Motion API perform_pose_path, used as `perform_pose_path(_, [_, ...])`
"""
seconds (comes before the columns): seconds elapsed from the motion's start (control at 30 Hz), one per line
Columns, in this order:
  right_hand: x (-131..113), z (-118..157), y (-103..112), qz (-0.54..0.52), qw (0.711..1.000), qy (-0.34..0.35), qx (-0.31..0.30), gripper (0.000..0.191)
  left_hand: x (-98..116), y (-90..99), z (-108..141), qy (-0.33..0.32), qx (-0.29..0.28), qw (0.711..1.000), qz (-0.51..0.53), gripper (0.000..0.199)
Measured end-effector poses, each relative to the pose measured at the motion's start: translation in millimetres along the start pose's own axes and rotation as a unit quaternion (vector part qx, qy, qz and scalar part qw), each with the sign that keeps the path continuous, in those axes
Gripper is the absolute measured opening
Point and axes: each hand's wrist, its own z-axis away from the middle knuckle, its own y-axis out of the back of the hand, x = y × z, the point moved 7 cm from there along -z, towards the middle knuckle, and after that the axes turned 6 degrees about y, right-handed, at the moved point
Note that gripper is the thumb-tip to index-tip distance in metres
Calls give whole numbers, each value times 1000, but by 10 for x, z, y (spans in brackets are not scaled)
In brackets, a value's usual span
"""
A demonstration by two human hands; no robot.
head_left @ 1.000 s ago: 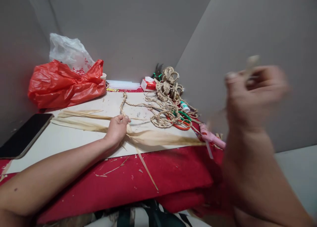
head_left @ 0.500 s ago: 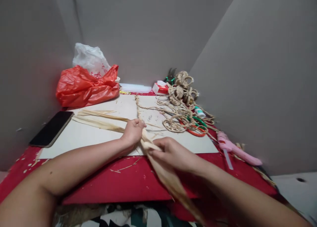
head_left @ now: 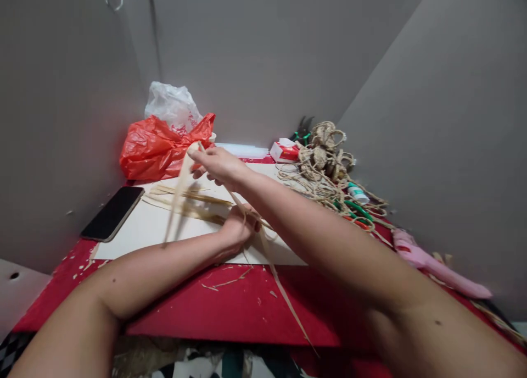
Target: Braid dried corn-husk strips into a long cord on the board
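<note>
My right hand [head_left: 220, 166] is raised over the far left part of the white board [head_left: 119, 238], pinching a pale dry strip [head_left: 177, 199] that hangs down to the left, partly blurred. Below it, my left hand [head_left: 241, 227] is closed on strips near the board's front edge. From that hand a narrow strip [head_left: 282, 290] runs down over the red cloth. Several flat tan strips [head_left: 189, 207] lie on the board to the left of my left hand. My right forearm hides the middle of the board.
A red plastic bag [head_left: 152, 150] and a black phone [head_left: 113, 213] are at the left. Coiled braided cord [head_left: 325, 158], a small red and white box [head_left: 284, 150], a white-green bottle [head_left: 358, 193] and a pink glue gun [head_left: 444, 268] are at the right.
My right hand has moved up and left from the front edge, carrying a strip across. My left hand stays closed in place. The view has shifted slightly left.
</note>
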Motion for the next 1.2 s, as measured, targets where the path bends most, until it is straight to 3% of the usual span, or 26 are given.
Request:
perform_pose_path(0.07, [81,-34,78,19,1000,-2,2,34,-16,3,-26,-12,-12,999,-46,16])
perform_pose_path(0.13, [122,108,370,49,997,23,49,31,-57,-15,-65,-4,-33,997,-72,15])
perform_pose_path(0.27, [283,654,1016,121,988,19,91,28,-79,-84,-100,19,-76,994,-70,15])
perform_pose_path(0.4, [467,1135,1368,122,988,23,90,45,-61,-118,-86,48,-93,993,-50,9])
perform_pose_path(0.53, [572,1354,1369,92,991,49,82,36,-54,-134,-93,62,-111,991,-47,8])
perform_pose_path(0.7, [724,1312,1116,52,998,28,24,27,-47,-163,-105,79,-138,987,-37,12])
perform_pose_path(0.97, [984,1273,1113,26,996,18,88,32,-46,-171,-102,100,-139,984,-42,16])
perform_pose_path(1.2, [927,1360,1125,-52,994,38,92,19,-46,-178,-113,123,-141,981,-46,18])
